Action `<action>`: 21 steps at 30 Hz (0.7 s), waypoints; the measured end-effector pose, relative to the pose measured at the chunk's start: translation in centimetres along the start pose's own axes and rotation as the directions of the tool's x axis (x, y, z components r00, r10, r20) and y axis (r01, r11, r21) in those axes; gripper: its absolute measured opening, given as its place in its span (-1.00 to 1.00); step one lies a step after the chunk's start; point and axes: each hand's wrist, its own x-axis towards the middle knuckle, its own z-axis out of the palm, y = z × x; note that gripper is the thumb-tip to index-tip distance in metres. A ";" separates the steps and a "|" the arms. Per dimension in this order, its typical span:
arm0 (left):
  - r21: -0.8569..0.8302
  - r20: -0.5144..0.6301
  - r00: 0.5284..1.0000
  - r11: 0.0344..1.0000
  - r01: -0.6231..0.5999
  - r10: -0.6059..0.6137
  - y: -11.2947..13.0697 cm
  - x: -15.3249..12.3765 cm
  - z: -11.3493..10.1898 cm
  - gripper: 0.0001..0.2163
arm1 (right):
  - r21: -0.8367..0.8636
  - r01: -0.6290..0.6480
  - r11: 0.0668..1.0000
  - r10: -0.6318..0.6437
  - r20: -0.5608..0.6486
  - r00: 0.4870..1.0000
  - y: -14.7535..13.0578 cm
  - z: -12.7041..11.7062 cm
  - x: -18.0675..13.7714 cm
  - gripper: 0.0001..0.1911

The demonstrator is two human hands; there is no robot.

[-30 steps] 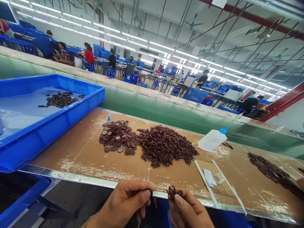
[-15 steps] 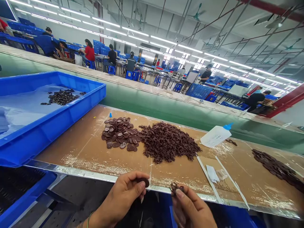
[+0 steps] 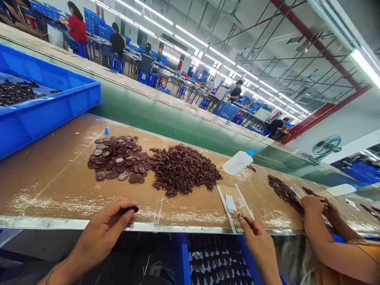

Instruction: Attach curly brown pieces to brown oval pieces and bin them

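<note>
The left hand (image 3: 102,231) pinched a dark oval disc (image 3: 130,209) at the near edge of the table (image 3: 53,190), and the right hand (image 3: 261,245) was closed on a small brown piece (image 3: 244,217) just beside the paper strips (image 3: 230,204). Judged from the stock, most of the work was yet to be done: a pile of discs (image 3: 117,158) and a touching heap of brown pieces (image 3: 184,170) lay beyond the hands, while the blue tray (image 3: 44,107) at left held some dark parts. A co-worker's hand (image 3: 314,204) rested at right.

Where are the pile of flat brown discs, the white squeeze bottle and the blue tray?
pile of flat brown discs (image 3: 118,158), head view, middle of the heap.
white squeeze bottle (image 3: 236,163), head view, its white body.
blue tray (image 3: 44,114), head view, its near wall.
</note>
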 end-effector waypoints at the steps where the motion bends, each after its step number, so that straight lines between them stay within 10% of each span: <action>1: 0.024 0.001 1.000 1.000 -0.016 0.016 0.0 0.1 0.0 -0.73 | -0.017 -0.013 1.000 0.014 0.016 1.000 0.2 0.2 0.1 -0.52; 21: 0.108 -0.039 0.999 0.994 -0.023 0.027 0.4 0.3 0.1 -0.71 | -0.111 -0.095 0.989 0.107 0.110 0.988 1.5 1.0 1.0 -0.36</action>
